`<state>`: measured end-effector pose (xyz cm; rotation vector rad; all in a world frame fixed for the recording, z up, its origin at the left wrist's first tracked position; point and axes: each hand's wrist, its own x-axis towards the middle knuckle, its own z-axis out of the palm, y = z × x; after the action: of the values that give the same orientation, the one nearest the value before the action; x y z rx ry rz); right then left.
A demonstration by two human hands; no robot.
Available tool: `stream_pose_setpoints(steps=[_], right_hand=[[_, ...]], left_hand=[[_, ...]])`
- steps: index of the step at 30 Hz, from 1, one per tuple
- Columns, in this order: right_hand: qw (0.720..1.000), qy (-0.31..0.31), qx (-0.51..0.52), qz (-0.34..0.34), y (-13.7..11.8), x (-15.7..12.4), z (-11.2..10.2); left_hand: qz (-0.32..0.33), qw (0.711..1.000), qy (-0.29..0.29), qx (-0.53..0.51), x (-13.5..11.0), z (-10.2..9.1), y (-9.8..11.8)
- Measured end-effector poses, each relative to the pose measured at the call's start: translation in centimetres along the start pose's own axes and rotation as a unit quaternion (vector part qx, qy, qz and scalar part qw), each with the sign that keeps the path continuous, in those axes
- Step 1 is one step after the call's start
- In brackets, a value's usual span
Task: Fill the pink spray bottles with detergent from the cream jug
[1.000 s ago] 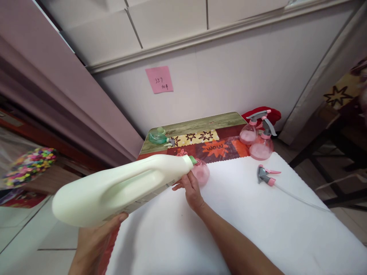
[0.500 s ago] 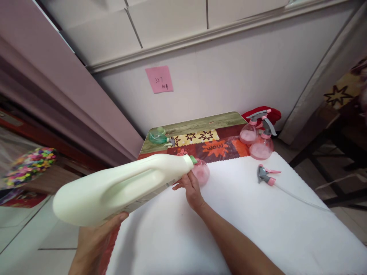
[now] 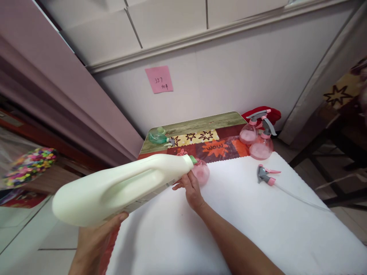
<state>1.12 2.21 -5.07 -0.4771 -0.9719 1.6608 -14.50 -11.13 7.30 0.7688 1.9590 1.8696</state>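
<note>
A large pale-green detergent jug (image 3: 114,191) lies tilted across the view, its green spout pointing right at the mouth of a pink see-through spray bottle (image 3: 202,173). Beneath its wide base, my left hand (image 3: 107,225) grips and bears the jug. My right hand (image 3: 193,193) is at the neck, thumb and fingers closed around its underside; some fingertips are hidden. Whether liquid is flowing cannot be made out. To the right, a loose grey and pink trigger sprayer head (image 3: 266,175) with a long clear tube lies on the white tabletop (image 3: 229,214).
At the back right stand two pink spray bottles (image 3: 260,148) with grey triggers. A green spray bottle (image 3: 157,137) lies on its side at the back left of the patterned cloth (image 3: 215,148). A pink note (image 3: 159,79) is stuck on the wall behind.
</note>
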Motion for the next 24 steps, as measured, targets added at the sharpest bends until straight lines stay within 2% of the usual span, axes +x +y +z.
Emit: stream_pose_setpoints(steps=[8, 15, 24], right_hand=[[1.0, 0.003, -0.001, 0.001, -0.2, 0.0, 0.1], [1.0, 0.004, 0.007, 0.001, -0.1, 0.0, 0.1], [1.0, -0.007, 0.011, 0.0, 0.2, 0.0, 0.0]], left_hand=[[-0.009, 1.0, 0.001, 0.005, -0.5, 0.3, 0.4], [-0.018, 1.0, 0.012, 0.021, 1.5, -1.3, -1.0], [0.007, 0.999, -0.003, 0.049, 2.0, -2.2, -1.6]])
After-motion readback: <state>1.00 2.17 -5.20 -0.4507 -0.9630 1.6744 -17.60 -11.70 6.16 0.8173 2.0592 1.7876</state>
